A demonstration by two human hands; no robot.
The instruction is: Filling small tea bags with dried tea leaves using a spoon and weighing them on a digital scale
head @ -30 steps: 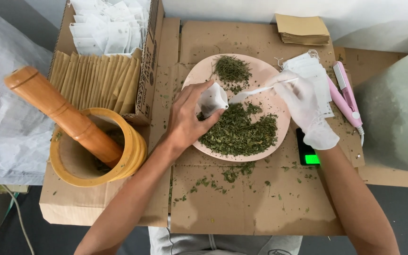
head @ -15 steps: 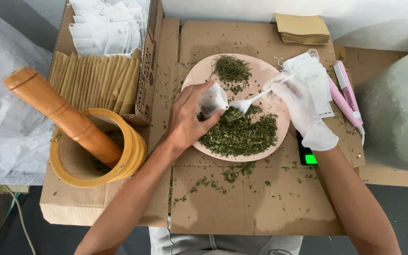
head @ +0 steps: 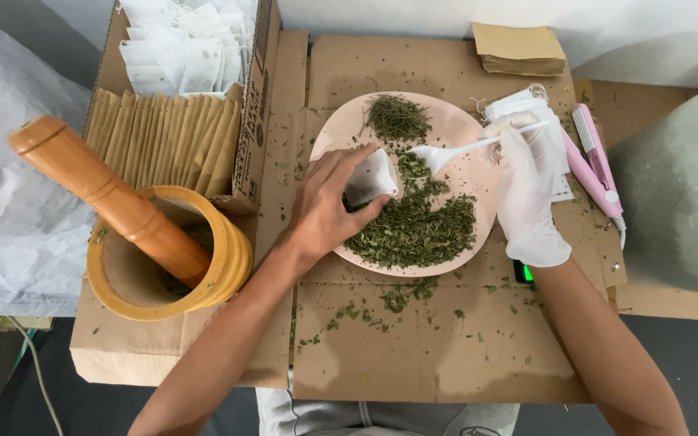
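Crowding your workspace, a turned wooden mortar (head: 167, 254) with its long wooden pestle (head: 107, 194) leaning up and to the left stands at the left of the cardboard-covered bench (head: 438, 355), and behind it an open cardboard box (head: 256, 105) holds rows of tan paper envelopes (head: 163, 141) and a heap of white filter bags (head: 187, 48). A stack of tan paper squares (head: 519, 48) lies at the far edge, and a pink handheld sealer (head: 595, 161) lies just to the right of your right hand (head: 527, 194), which wears a white glove and is closed on the handle of a white plastic spoon (head: 462, 149). That spoon runs nearly level, handle to the right and bowl to the left, over the round pink plate (head: 341, 133) heaped with dried green leaves (head: 418, 230). Your bare left hand (head: 325, 210) pinches a small white filter bag (head: 371, 178) above the plate's left side, just beside the spoon's bowl. Crumbs of leaf scatter the cardboard nearer you.
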